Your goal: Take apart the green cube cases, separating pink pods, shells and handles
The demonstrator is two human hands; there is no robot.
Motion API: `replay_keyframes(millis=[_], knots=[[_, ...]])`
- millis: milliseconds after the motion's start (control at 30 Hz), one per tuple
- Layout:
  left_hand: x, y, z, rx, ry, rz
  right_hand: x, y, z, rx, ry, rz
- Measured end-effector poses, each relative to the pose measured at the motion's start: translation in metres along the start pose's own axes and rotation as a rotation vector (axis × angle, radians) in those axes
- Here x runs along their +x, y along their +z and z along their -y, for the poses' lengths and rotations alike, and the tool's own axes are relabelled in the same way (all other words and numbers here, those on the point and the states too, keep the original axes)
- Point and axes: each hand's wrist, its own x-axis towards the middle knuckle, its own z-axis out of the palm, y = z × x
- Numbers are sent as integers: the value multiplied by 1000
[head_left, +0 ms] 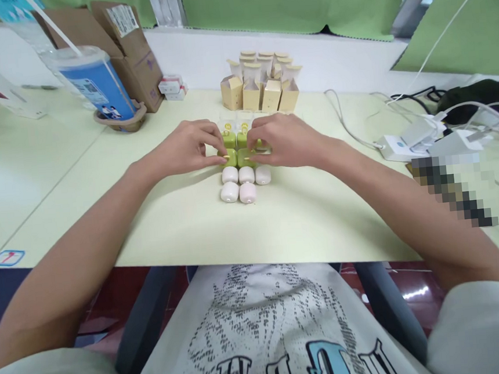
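Observation:
My left hand point(189, 147) and my right hand point(284, 141) meet at the middle of the pale table point(182, 216). Their fingertips pinch a cluster of small green bottles point(236, 146) with yellow tops. Just in front of the hands lie several small white caps point(243, 183) in two short rows. Behind the hands stands a group of open tan cardboard boxes point(262, 84). The fingers hide part of the green bottles.
A blue cup with a straw point(96, 84) sits in a holder at the back left, beside brown cartons point(132, 46). White chargers and cables point(428, 136) sprawl on the right. A small white box point(171, 86) lies near the wall.

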Motion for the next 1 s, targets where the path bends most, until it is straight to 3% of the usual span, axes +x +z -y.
replay_keyframes(millis=[200, 467, 700, 1000], knots=[[0, 3, -2, 46, 25, -39, 8, 3, 10, -30, 6, 60], [1, 16, 5, -28, -77, -201, 21, 21, -3, 83, 85, -80], [2, 31, 18, -59, -155, -274, 23, 29, -25, 287, 55, -164], [4, 40, 23, -46, -159, -335, 27, 39, -25, 247, 53, -204]])
